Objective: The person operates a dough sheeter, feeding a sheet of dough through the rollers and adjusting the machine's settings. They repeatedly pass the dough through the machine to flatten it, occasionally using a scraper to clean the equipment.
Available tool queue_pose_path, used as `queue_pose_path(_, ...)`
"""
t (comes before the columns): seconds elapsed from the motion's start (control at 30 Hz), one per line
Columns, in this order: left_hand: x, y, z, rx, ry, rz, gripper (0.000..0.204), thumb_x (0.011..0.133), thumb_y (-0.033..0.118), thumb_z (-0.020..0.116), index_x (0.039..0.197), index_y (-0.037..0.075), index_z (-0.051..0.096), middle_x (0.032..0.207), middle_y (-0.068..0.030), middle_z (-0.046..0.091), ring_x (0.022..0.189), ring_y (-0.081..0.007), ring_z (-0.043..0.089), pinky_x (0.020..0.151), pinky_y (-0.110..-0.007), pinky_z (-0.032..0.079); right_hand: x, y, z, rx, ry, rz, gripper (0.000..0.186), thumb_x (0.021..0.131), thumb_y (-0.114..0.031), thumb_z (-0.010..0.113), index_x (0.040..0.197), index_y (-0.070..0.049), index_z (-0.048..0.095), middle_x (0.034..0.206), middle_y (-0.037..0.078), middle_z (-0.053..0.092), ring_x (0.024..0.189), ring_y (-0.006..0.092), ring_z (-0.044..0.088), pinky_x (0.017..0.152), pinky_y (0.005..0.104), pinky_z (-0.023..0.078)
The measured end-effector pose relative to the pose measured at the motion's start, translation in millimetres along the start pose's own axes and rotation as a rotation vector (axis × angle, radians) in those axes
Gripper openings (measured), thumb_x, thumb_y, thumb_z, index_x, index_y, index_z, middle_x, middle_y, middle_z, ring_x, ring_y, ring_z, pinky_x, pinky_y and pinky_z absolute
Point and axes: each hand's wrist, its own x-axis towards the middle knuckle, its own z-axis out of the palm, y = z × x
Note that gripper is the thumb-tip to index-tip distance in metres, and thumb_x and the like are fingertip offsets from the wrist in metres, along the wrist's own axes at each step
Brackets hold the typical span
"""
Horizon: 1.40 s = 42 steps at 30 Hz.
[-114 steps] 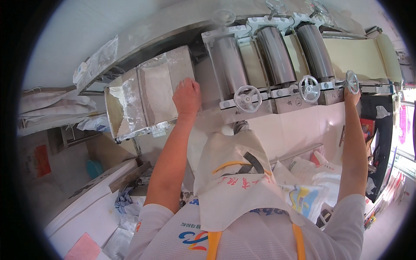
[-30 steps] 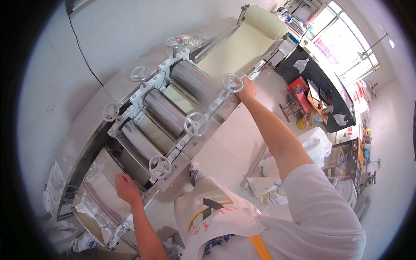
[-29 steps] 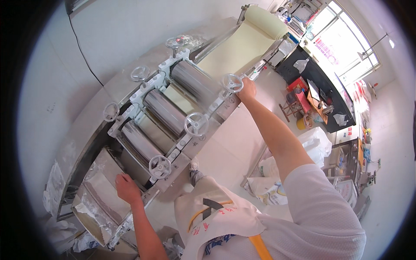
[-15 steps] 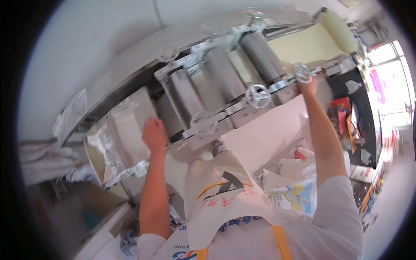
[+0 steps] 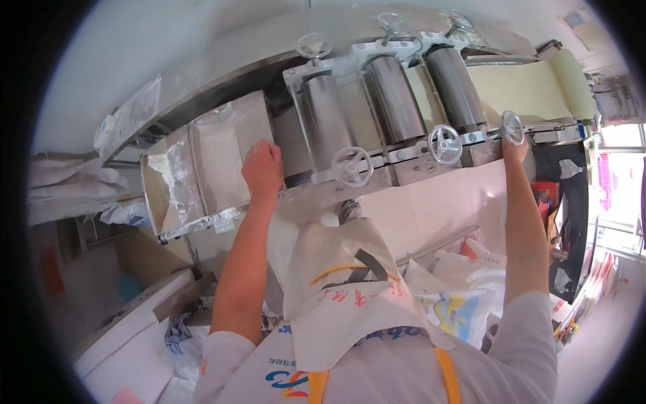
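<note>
A long roller machine stretches in front of me, with three steel rollers set across it and clear handwheels along both sides. At its left end is a flour-dusted metal bed with a pale sheet-like surface. My left hand is curled into a fist at the right edge of this bed; whether anything is inside it is hidden. My right hand is at the near right handwheel, against the machine's side. That wheel and the machine hide its fingers. Between and beyond the rollers runs a pale belt.
Two more near handwheels, one in the middle and one at left, stick out toward me. Below the machine at right lie plastic sacks. A black shelf with loose items stands at far right. White sacks are stacked at far left.
The whole view has shifted, so the machine sits farther right and higher. My left fist stays by the bed's right edge and my right hand stays at the right handwheel.
</note>
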Motion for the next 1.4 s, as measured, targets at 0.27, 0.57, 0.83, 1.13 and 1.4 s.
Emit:
queue_pose_path(0.27, 1.6, 0.0, -0.2, 0.007, -0.011, -0.018, 0.020, 0.099, 0.024, 0.058, 0.088, 0.009, 0.060, 0.084, -0.0130, 0.066, 0.081, -0.0357, 0.067, 0.068, -0.050, 0.054, 14.9, 23.9, 10.1, -0.080, -0.051, 0.093, 0.035, 0.082, -0.032, 0.072, 0.107, -0.008, 0.077, 0.104, 0.018, 0.077, 0.102, 0.0369, 0.073, 0.090, 0.0449, 0.056)
queue_pose_path(0.57, -0.1, -2.4, 1.1, 0.033, 0.028, 0.010, 0.020, 0.099, 0.025, 0.059, 0.088, 0.009, 0.060, 0.085, -0.0124, 0.066, 0.080, -0.0345, 0.068, 0.066, -0.049, 0.056, 16.5, 18.2, 8.2, -0.107, -0.122, 0.057, 0.040, 0.085, -0.036, 0.067, 0.113, -0.008, 0.076, 0.114, 0.021, 0.074, 0.112, 0.0395, 0.069, 0.098, 0.0452, 0.053)
queue_pose_path(0.83, 0.8, -1.4, 3.7, 0.067, 0.023, 0.014, 0.019, 0.099, 0.026, 0.059, 0.088, 0.010, 0.060, 0.085, -0.0127, 0.066, 0.079, -0.0346, 0.068, 0.065, -0.049, 0.056, 15.4, 13.7, 3.4, -0.146, -0.106, 0.076, 0.045, 0.089, -0.043, 0.064, 0.112, -0.005, 0.074, 0.116, 0.025, 0.072, 0.114, 0.0440, 0.067, 0.099, 0.0480, 0.052)
queue_pose_path(1.13, 1.4, -0.6, 5.0, 0.029, 0.034, 0.010, 0.020, 0.099, 0.025, 0.059, 0.087, 0.009, 0.059, 0.085, -0.0130, 0.066, 0.079, -0.0365, 0.068, 0.065, -0.051, 0.054, 16.7, 19.2, 0.2, -0.171, -0.119, -0.032, 0.039, 0.092, -0.037, 0.058, 0.109, -0.005, 0.073, 0.114, 0.025, 0.072, 0.112, 0.0449, 0.066, 0.097, 0.0493, 0.053)
queue_pose_path(1.4, 0.5, -3.1, 6.2, 0.044, 0.036, 0.009, 0.021, 0.100, 0.026, 0.058, 0.088, 0.009, 0.059, 0.085, -0.0123, 0.066, 0.079, -0.0360, 0.067, 0.065, -0.051, 0.054, 13.0, 8.5, -1.7, -0.127, -0.111, 0.030, 0.041, 0.090, -0.037, 0.061, 0.113, -0.006, 0.073, 0.116, 0.024, 0.072, 0.113, 0.0451, 0.066, 0.099, 0.0490, 0.052)
